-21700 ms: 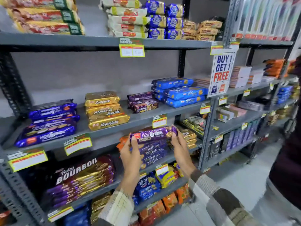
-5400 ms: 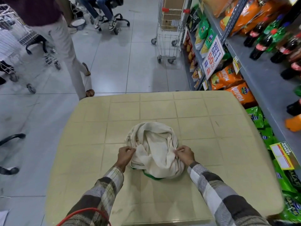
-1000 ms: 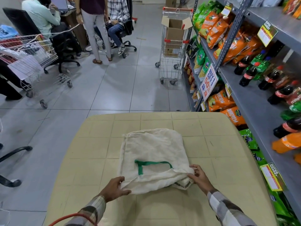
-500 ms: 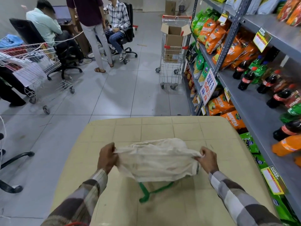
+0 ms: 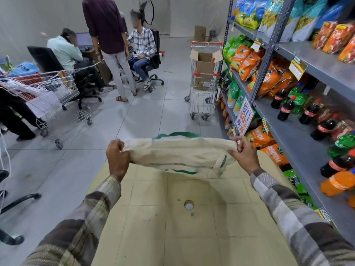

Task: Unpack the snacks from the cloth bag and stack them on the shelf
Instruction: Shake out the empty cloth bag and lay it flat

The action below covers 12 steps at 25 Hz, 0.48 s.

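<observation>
- bag (image 5: 178, 154) is up in the air over the table (image 5: 172, 227), stretched sideways between both hands. Looks flat and limp, so prob empty imo
- left hand (image 5: 117, 157) has a full fist round its left end, but right hand (image 5: 244, 155) only pinches the right end with its fingertips. That pinch could slip and the bag flops down
- if a snack's hiding inside, tipping it could dump it on the floor
- right sleeve runs close to the shelf (image 5: 278, 131), so a wide swing could knock the bottles (image 5: 286, 110)
</observation>
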Each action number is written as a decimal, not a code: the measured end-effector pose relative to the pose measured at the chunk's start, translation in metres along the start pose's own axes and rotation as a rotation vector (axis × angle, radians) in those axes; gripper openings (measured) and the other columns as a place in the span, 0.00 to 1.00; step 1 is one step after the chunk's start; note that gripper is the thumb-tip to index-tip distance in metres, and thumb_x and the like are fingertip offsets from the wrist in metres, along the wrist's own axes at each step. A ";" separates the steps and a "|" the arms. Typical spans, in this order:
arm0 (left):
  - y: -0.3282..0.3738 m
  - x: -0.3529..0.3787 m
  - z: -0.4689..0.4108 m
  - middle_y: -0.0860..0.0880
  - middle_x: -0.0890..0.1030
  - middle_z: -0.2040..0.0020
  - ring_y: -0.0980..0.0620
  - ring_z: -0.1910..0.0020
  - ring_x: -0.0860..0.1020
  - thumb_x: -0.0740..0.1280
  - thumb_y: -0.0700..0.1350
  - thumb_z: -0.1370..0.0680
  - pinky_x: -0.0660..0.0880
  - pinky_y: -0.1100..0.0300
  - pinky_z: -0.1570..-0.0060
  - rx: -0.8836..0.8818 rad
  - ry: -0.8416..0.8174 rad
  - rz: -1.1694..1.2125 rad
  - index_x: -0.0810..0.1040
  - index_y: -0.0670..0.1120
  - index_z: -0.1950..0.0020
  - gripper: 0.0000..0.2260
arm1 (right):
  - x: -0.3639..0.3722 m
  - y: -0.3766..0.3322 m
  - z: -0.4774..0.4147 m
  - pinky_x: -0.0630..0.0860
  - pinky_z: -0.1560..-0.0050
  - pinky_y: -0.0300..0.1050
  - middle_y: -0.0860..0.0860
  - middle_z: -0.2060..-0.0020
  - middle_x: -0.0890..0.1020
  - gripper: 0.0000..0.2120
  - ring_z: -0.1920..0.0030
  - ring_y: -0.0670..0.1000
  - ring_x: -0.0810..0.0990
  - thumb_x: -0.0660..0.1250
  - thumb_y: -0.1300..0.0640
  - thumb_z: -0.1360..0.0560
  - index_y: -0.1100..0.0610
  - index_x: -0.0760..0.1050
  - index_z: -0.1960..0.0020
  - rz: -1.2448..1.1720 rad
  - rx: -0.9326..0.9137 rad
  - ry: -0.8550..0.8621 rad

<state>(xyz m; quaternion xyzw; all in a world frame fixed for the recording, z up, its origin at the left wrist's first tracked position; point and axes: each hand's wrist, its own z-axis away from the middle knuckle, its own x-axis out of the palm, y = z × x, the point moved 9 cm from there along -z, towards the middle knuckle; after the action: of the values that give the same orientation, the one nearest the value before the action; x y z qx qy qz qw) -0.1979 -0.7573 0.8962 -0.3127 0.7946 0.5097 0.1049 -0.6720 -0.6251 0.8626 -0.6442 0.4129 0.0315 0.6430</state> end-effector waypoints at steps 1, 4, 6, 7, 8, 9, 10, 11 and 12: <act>-0.016 0.002 0.021 0.44 0.70 0.66 0.47 0.65 0.66 0.60 0.29 0.38 0.59 0.58 0.66 -0.010 -0.053 -0.015 0.64 0.45 0.67 0.12 | 0.007 0.016 0.013 0.70 0.62 0.41 0.48 0.66 0.70 0.17 0.65 0.48 0.72 0.76 0.65 0.30 0.57 0.78 0.44 0.088 0.034 -0.007; -0.075 0.021 0.093 0.44 0.71 0.68 0.49 0.66 0.68 0.63 0.34 0.35 0.63 0.57 0.65 -0.138 -0.305 -0.028 0.66 0.41 0.67 0.06 | 0.047 0.075 0.068 0.70 0.45 0.47 0.60 0.53 0.74 0.10 0.48 0.60 0.76 0.72 0.61 0.25 0.66 0.81 0.46 0.277 0.179 -0.201; -0.112 0.034 0.145 0.44 0.74 0.69 0.51 0.65 0.70 0.67 0.41 0.33 0.68 0.54 0.65 -0.316 -0.515 -0.054 0.69 0.43 0.68 0.08 | 0.063 0.106 0.109 0.70 0.48 0.47 0.63 0.52 0.77 0.08 0.47 0.60 0.77 0.73 0.60 0.26 0.66 0.81 0.53 0.290 0.278 -0.264; -0.128 0.040 0.171 0.42 0.77 0.67 0.51 0.65 0.72 0.70 0.41 0.33 0.71 0.53 0.64 -0.383 -0.614 -0.085 0.70 0.44 0.69 0.09 | 0.068 0.119 0.129 0.70 0.53 0.47 0.62 0.55 0.78 0.07 0.51 0.58 0.78 0.74 0.60 0.28 0.64 0.79 0.58 0.273 0.327 -0.276; -0.142 0.043 0.195 0.41 0.80 0.65 0.51 0.64 0.74 0.73 0.38 0.32 0.74 0.53 0.62 -0.430 -0.702 -0.122 0.72 0.44 0.68 0.11 | 0.072 0.131 0.148 0.68 0.57 0.45 0.59 0.59 0.78 0.09 0.54 0.56 0.78 0.76 0.60 0.29 0.62 0.77 0.61 0.244 0.382 -0.296; -0.152 0.045 0.217 0.41 0.82 0.64 0.50 0.64 0.76 0.74 0.36 0.32 0.75 0.55 0.61 -0.454 -0.776 -0.163 0.72 0.45 0.68 0.12 | 0.077 0.143 0.167 0.67 0.58 0.44 0.57 0.60 0.78 0.10 0.56 0.54 0.77 0.77 0.60 0.31 0.60 0.75 0.61 0.204 0.437 -0.325; -0.158 0.045 0.236 0.43 0.82 0.64 0.50 0.64 0.77 0.74 0.35 0.32 0.75 0.57 0.61 -0.468 -0.832 -0.195 0.73 0.46 0.68 0.12 | 0.082 0.152 0.186 0.68 0.59 0.42 0.55 0.60 0.78 0.10 0.56 0.53 0.76 0.78 0.61 0.32 0.58 0.76 0.60 0.169 0.490 -0.370; -0.164 0.044 0.251 0.45 0.81 0.65 0.50 0.65 0.77 0.74 0.35 0.33 0.75 0.59 0.62 -0.471 -0.861 -0.214 0.73 0.47 0.69 0.13 | 0.087 0.159 0.202 0.69 0.60 0.41 0.53 0.60 0.79 0.11 0.56 0.52 0.76 0.78 0.62 0.34 0.57 0.76 0.59 0.153 0.524 -0.424; -0.167 0.042 0.263 0.47 0.81 0.66 0.51 0.65 0.77 0.74 0.34 0.33 0.74 0.60 0.63 -0.474 -0.875 -0.225 0.72 0.47 0.69 0.13 | 0.090 0.163 0.214 0.70 0.61 0.41 0.52 0.61 0.79 0.11 0.58 0.51 0.76 0.77 0.63 0.34 0.54 0.75 0.61 0.163 0.519 -0.475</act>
<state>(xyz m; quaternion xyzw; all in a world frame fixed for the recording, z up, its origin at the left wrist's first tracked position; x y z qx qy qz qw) -0.1693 -0.5912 0.6311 -0.1687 0.5001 0.7448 0.4084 -0.6013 -0.4587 0.6440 -0.3992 0.2962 0.1258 0.8585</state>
